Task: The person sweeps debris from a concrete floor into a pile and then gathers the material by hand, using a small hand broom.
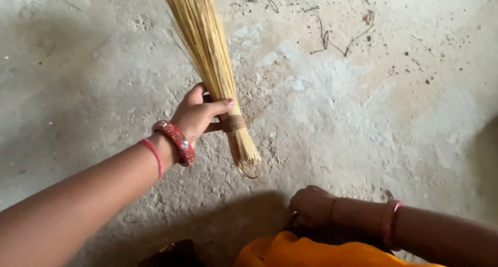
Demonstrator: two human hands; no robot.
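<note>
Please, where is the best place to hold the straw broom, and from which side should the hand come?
Probably at the bound neck of the broom, just above the cord wrap. There the straws are tight and narrow, so fingers can close around them. The left hand already grips there, coming from the left side. The short stub end below the wrap is splayed and looser.

left hand outstretched, fingers clenched, right hand curled low

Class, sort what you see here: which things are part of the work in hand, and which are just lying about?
In hand: straw broom, gripped by the left hand near its binding.
Lying about: dry twigs on the concrete floor; right hand rests by orange cloth.
</note>
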